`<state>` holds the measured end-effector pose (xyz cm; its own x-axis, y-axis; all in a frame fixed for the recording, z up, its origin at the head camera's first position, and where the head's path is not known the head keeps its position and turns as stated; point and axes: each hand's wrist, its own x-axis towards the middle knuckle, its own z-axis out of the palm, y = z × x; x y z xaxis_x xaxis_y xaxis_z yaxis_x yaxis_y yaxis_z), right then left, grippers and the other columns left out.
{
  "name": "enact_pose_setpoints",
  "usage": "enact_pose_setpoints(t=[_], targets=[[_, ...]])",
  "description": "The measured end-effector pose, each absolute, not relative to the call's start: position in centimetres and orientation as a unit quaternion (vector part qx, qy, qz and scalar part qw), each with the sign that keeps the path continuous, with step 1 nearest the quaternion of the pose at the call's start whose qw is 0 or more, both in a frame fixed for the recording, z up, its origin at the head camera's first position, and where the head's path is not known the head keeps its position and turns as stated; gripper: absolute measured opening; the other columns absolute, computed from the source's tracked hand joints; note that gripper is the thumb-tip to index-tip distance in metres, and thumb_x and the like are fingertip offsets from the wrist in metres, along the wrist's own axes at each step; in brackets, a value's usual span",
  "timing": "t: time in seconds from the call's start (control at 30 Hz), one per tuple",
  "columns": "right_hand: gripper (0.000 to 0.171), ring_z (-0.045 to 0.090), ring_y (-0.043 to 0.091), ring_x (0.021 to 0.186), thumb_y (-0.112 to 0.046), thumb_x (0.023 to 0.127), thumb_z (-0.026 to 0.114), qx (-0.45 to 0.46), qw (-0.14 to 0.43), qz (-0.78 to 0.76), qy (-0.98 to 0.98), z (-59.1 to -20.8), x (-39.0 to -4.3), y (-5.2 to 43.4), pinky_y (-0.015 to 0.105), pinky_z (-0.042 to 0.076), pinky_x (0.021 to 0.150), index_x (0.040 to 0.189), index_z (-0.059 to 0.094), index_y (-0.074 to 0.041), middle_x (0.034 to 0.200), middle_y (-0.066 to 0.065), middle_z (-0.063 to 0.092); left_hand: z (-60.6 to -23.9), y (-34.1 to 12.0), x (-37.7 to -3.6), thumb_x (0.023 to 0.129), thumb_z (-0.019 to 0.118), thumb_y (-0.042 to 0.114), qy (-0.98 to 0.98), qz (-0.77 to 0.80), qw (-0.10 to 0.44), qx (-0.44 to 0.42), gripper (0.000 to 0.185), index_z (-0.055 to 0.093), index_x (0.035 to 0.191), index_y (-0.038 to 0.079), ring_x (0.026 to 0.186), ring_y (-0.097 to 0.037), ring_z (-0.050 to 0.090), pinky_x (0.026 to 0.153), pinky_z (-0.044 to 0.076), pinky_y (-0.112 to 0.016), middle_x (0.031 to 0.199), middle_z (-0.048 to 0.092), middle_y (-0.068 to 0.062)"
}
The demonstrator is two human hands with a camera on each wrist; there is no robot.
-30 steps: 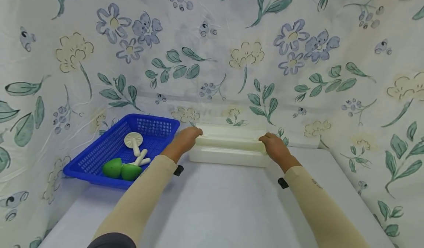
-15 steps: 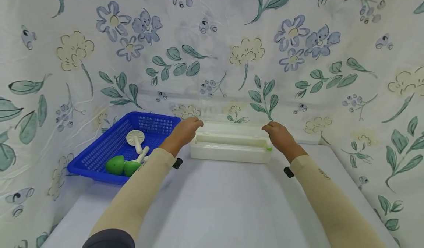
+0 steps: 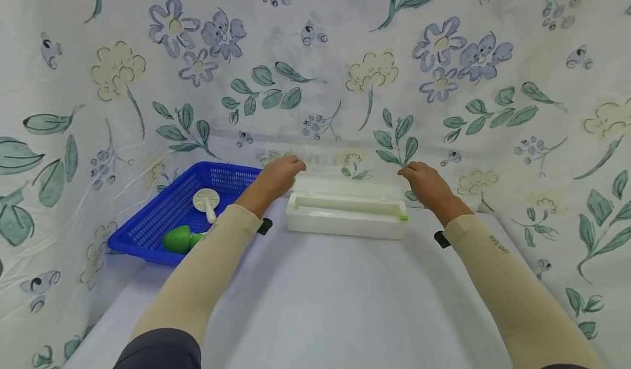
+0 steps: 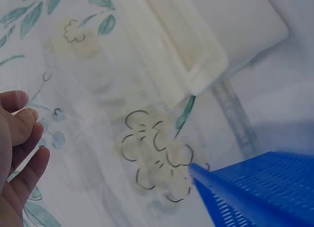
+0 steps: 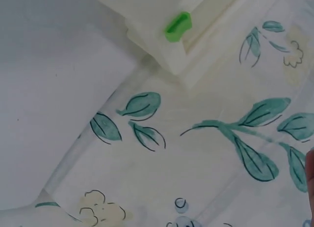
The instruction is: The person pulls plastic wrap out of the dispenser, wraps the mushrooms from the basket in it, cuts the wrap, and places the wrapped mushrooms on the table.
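Observation:
A long white plastic-wrap dispenser box (image 3: 345, 224) lies at the back of the table, its pale lid (image 3: 347, 186) raised behind it. At its right end sits a small green slider (image 3: 403, 218), also plain in the right wrist view. My left hand (image 3: 278, 178) pinches an edge of clear plastic wrap (image 4: 83, 97) between thumb and fingers, above the box's left end. Above the right end, my right hand (image 3: 430, 185) pinches the other side, fingertips together. The transparent sheet spans between the hands and is faint against the wall. In the right wrist view only a sliver of that hand shows.
Left of the box stands a blue perforated basket (image 3: 143, 218) holding a white toy mushroom (image 3: 206, 200) and a green-capped one (image 3: 176, 239), partly hidden by my left sleeve. A floral sheet (image 3: 335, 84) hangs close behind the white table (image 3: 345, 303).
Both hands have risen from the box and spread slightly apart, drawing plastic wrap up. The box's opening and the green slider, covered before, now show.

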<state>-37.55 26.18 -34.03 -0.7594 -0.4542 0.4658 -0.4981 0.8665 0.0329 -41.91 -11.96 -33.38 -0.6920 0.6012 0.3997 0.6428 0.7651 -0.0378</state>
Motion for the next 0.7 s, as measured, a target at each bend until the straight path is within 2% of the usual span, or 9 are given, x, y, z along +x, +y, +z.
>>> enact_pose_setpoints(t=[0.2,0.33,0.5,0.7], targets=[[0.026,0.060,0.032,0.100,0.013,0.089,0.060,0.264,0.292,0.038,-0.918,-32.6,-37.5,26.0,0.036,0.053,0.082,0.112,0.064,0.003,0.104,0.016,0.061,-31.5,-11.6,-41.7,0.083,0.067,-0.013,-0.905,-0.036,0.244,-0.347,0.033,0.065,0.113,0.002,0.097,-0.029,0.061,0.086,0.051,-0.037,0.104,0.063,-0.013],[0.021,0.056,0.035,0.094,0.013,0.091,0.056,0.249,0.338,0.015,-0.908,-32.5,-37.7,25.5,0.039,0.051,0.080,0.111,0.056,0.008,0.100,0.020,0.055,-31.2,-11.1,-41.5,0.088,0.064,-0.009,-0.883,-0.012,0.317,-0.347,0.021,0.061,0.108,-0.003,0.087,-0.030,0.059,0.079,0.051,-0.040,0.095,0.060,-0.015],[0.012,0.051,0.036,0.084,0.007,0.097,0.050,0.205,0.397,-0.023,-0.894,-33.0,-38.1,24.5,0.042,0.048,0.070,0.108,0.050,0.011,0.095,0.023,0.049,-31.4,-10.0,-41.3,0.092,0.057,-0.006,-0.856,0.011,0.409,-0.316,0.007,0.060,0.099,-0.007,0.076,-0.031,0.055,0.068,0.050,-0.040,0.084,0.055,-0.016],[0.011,0.048,0.036,0.078,0.003,0.099,0.049,0.166,0.436,-0.066,-0.882,-33.3,-38.2,23.8,0.042,0.044,0.064,0.105,0.048,0.011,0.090,0.024,0.047,-32.2,-9.2,-41.5,0.095,0.050,-0.003,-0.847,0.038,0.459,-0.266,0.006,0.056,0.094,-0.005,0.077,-0.030,0.050,0.072,0.045,-0.040,0.082,0.051,-0.016]])
